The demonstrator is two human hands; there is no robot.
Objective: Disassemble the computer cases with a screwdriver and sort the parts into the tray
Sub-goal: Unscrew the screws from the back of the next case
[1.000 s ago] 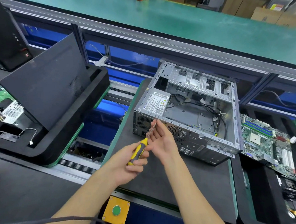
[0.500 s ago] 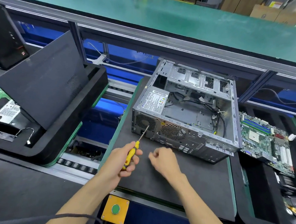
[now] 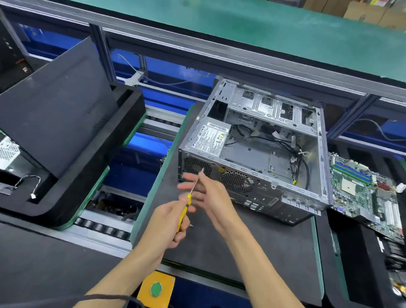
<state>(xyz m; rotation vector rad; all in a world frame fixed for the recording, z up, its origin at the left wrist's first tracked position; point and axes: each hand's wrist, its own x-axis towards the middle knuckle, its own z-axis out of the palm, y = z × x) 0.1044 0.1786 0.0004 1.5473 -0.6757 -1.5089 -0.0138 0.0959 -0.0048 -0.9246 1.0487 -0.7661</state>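
An open grey computer case (image 3: 256,156) lies on a dark mat (image 3: 251,250), its rear panel facing me. The power supply (image 3: 212,138) sits in its near-left corner among loose cables. My left hand (image 3: 167,225) grips the yellow handle of a screwdriver (image 3: 184,211), whose shaft points up toward the case's rear fan grille. My right hand (image 3: 209,196) hovers beside the shaft with its fingers spread straight, and it is blurred. A small screw (image 3: 191,225) lies on the mat by my left hand.
A motherboard (image 3: 364,193) leans in the black foam tray (image 3: 355,279) on the right. On the left, a black side panel (image 3: 53,113) rests tilted in another foam tray (image 3: 77,194). A yellow box with a green button (image 3: 156,289) sits at the near edge. Conveyor rollers (image 3: 104,228) show between the pallets.
My right hand left the screwdriver tip, dropped to the mat, then rose back beside the shaft with fingers spread. The left hand kept hold of the screwdriver.
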